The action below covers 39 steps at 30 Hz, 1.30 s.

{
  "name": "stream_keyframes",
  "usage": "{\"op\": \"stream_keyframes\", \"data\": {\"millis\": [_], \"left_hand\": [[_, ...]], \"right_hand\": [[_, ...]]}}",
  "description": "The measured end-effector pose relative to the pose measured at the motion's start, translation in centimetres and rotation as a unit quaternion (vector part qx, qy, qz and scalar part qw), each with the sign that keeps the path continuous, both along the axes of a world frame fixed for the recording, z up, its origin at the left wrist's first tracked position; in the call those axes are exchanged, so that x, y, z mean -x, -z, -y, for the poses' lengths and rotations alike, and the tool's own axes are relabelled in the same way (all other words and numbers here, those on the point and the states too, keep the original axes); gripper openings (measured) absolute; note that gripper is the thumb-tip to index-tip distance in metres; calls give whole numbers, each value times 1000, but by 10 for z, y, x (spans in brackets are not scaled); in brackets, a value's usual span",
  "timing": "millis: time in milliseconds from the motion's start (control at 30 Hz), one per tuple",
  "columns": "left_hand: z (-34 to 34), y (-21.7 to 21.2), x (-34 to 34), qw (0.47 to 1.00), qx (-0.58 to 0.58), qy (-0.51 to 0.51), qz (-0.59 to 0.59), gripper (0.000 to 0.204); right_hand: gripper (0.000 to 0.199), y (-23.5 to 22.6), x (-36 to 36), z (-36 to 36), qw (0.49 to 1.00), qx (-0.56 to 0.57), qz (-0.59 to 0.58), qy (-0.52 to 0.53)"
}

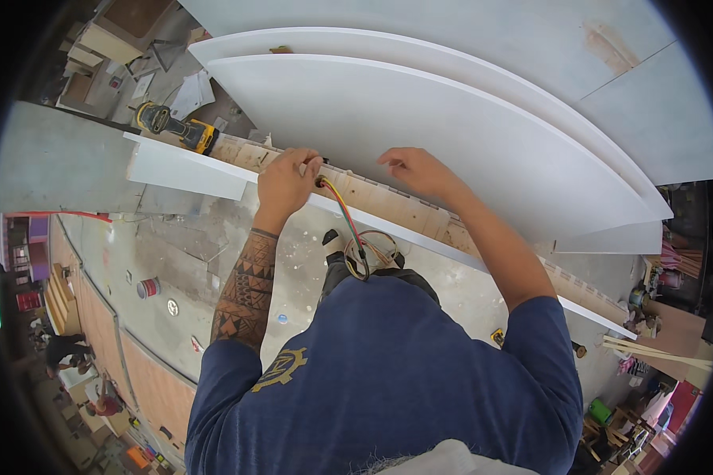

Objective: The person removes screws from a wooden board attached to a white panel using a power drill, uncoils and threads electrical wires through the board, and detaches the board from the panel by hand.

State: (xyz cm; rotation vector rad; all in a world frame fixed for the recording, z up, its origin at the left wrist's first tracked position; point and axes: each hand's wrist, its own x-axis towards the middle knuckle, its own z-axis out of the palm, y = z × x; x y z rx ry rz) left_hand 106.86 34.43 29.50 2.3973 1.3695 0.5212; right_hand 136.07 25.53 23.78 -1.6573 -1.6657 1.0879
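A long light-wood board (364,188) with a white front edge runs across in front of me. Red, yellow and green wires (342,207) come out of a hole in its top and hang in a loop toward my body. Beside that hole, my left hand (287,184) is closed in a pinch at the board's far edge; what its fingertips hold is too small to make out. My right hand (421,171) hovers over the board farther right, fingers loosely bent and apart, with nothing visible in it. White panels (372,103) stand just beyond both hands.
A yellow-and-black cordless drill (178,128) lies at the board's left end. On the floor at left stands a paint can (148,287). Thin wooden strips (657,352) stick out at right. Two other people (67,352) are far off at lower left.
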Motion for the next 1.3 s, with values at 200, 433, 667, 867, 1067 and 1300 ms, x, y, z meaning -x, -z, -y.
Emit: {"op": "stream_keyframes", "data": {"millis": [200, 433, 667, 867, 1067, 1300], "left_hand": [[-1, -8, 3, 998, 29, 4, -61, 27], [3, -14, -1, 994, 64, -27, -87, 31], [2, -20, -2, 991, 74, -39, -108, 32], [1, -18, -2, 992, 52, -16, -117, 30], [2, -15, -1, 992, 48, -8, -113, 30], [2, -16, -1, 989, 62, -7, -132, 32]], "right_hand": [[33, 15, 53, -53, 986, -45, -31, -156], [29, 30, 49, -75, 965, -120, -6, -233], [19, 51, 55, -57, 934, -314, 19, -169], [12, 55, 54, -62, 948, -273, 9, -163], [10, 49, 54, -61, 969, -198, -40, -143], [12, 5, 55, -49, 957, -222, 20, -184]]}}
